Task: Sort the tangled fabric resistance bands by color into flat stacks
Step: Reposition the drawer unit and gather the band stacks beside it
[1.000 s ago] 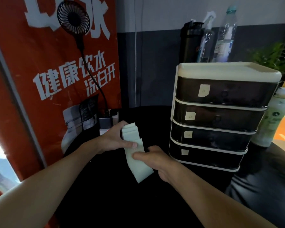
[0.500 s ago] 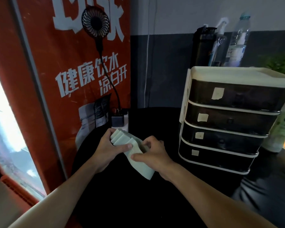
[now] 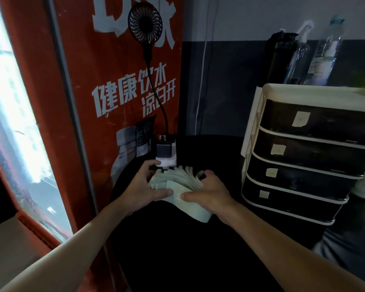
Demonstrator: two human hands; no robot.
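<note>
A bright window [image 3: 13, 114] and a tall orange printed poster panel [image 3: 118, 60] wall in the left side. At the panel's foot, a white power strip with a dark plug-in charger [image 3: 165, 153] stands just behind the work, carrying the bent stalk of a small black round fan [image 3: 144, 23].

The left hand [image 3: 143, 186] holds the left end of the pale green fabric resistance bands [image 3: 195, 209]. Its grip is pinching: the thumb is on top and the fingers are curled round the far side. The bands fan out like cards, low over the black tabletop [image 3: 177, 249]. The right hand [image 3: 213, 192] clamps the right end, thumb flat across the top layer and fingers hooked over the far edge.

The step looks like squaring one colour into a flat stack. To do it well, slide the fanned ends together between both thumbs, tap the long edge on the tabletop, then press flat.

The fingertips are almost touching the power strip, so draw the stack towards the body, where the tabletop lies open. On the right, a cream-framed unit of four dark drawers [image 3: 303, 165] stands near, limiting sideways room.
</note>
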